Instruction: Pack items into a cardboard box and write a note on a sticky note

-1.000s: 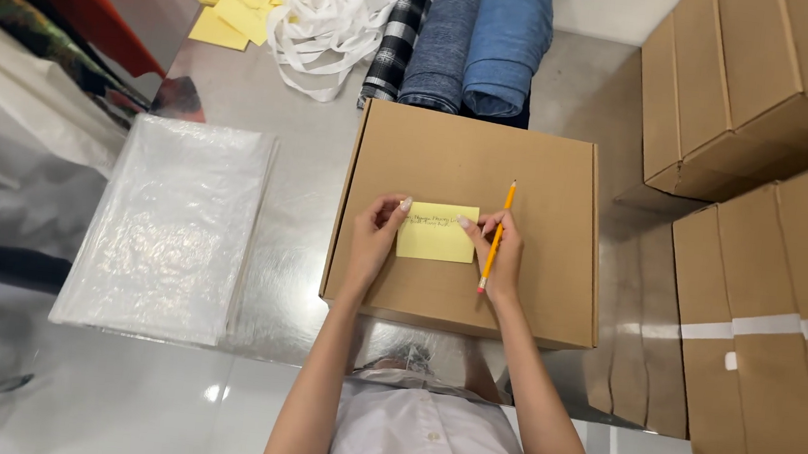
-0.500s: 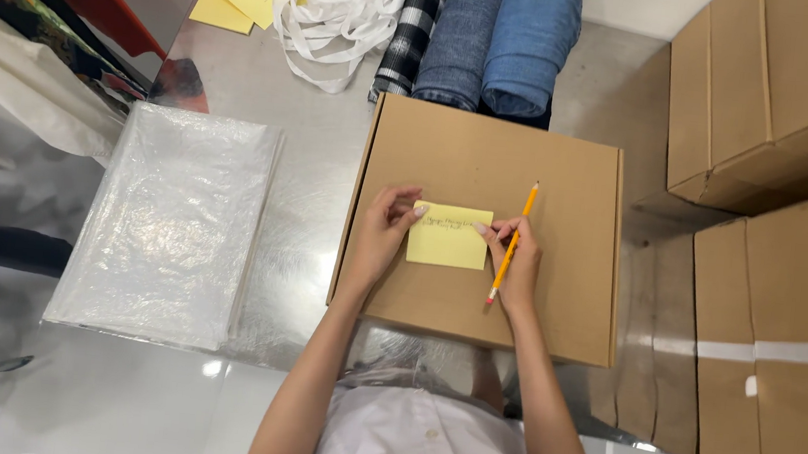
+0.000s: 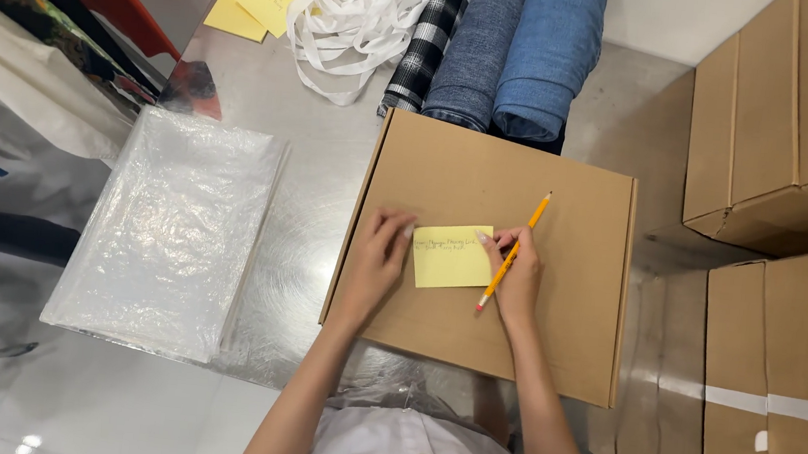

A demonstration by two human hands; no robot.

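Steel table (image 3: 332, 151) | left hand (image 3: 376, 259) presses yellow note (image 3: 451, 256) | right hand (image 3: 516, 272) grips pencil (image 3: 512, 252), tip up-right

- Yellow note (image 3: 451, 256) now lies slightly rotated on the cardboard box (image 3: 497, 182).
- My left hand (image 3: 375, 259) fingertips slid off its left edge.
- Pencil (image 3: 512, 252) tilted further.

Writing on the note (image 3: 452, 255) is too small to read. Fabric rolls (image 3: 500, 54) cut off by top edge, near ends hidden behind box (image 3: 472, 342). Stacked boxes (image 3: 799, 127) run off at right (bottom too). Left hand (image 3: 373, 264) covers the note's left edge. Pencil (image 3: 512, 252) mid-shaft hidden by right hand (image 3: 515, 277).
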